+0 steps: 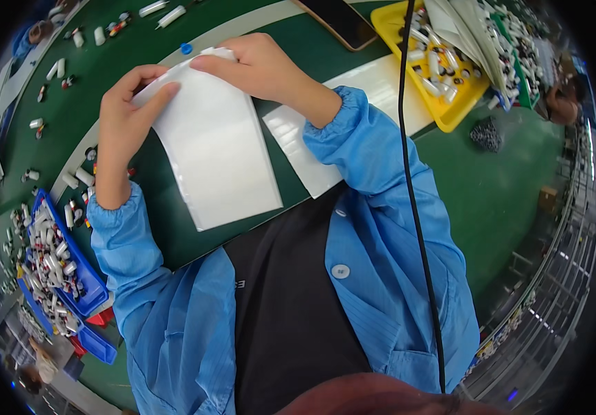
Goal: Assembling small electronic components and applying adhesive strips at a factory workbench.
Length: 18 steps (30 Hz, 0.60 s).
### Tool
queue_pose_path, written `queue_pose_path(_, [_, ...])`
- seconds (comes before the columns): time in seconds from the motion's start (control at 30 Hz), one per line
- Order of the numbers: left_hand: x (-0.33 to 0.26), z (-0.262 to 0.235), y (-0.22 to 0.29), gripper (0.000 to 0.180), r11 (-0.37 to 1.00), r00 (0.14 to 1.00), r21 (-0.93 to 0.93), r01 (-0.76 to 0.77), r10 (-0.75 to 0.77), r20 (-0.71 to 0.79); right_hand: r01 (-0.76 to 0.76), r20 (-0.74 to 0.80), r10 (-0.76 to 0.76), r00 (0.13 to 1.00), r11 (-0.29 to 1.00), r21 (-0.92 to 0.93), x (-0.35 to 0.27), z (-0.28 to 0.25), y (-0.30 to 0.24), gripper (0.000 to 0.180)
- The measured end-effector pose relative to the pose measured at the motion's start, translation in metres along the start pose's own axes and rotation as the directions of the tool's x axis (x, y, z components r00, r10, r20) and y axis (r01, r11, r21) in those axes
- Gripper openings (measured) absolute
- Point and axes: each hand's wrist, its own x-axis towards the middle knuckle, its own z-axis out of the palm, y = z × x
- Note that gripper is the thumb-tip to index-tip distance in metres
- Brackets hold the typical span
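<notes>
A flat, glossy white plastic bag hangs slantwise over the green table, its lower end toward me. My left hand pinches its far left corner between thumb and fingers. My right hand grips the far edge beside it, thumb on top. The fingertips behind the bag are hidden. Just beyond the hands lies a small blue cap. More glossy white plastic lies flat on the table, partly under my right forearm.
A yellow tray of small white cylindrical parts stands far right, near a phone. Blue bins at left hold similar parts; several lie loose on the table. A black cable hangs across the right side. Other people work at the edges.
</notes>
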Motion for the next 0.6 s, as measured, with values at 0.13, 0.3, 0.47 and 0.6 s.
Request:
queue_pose_path(0.13, [0.000, -0.020, 0.000, 0.018, 0.994, 0.985, 0.107, 0.033, -0.050, 0.165, 0.064, -0.122, -0.131, 0.984, 0.893, -0.445, -0.063, -0.003, -0.018, 0.065])
queue_pose_path(0.3, [0.000, -0.022, -0.006, 0.019, 0.966, 0.977, 0.255, -0.052, -0.004, 0.214, 0.070, 0.191, 0.100, 0.977, 0.693, -0.717, -0.158, 0.001, -0.050, 0.070])
queue_pose_path(0.47, [-0.002, -0.013, -0.011, 0.019, 0.925, 0.986, 0.341, -0.168, 0.155, 0.064, 0.096, 0.139, 0.013, 0.990, 0.660, -0.745, -0.162, -0.009, -0.025, 0.063])
queue_pose_path(0.6, [-0.005, -0.009, -0.011, 0.019, 0.918, 0.986, 0.374, -0.133, 0.160, -0.044, 0.108, 0.131, -0.011, 0.991, 0.639, -0.762, -0.139, -0.017, -0.019, 0.062])
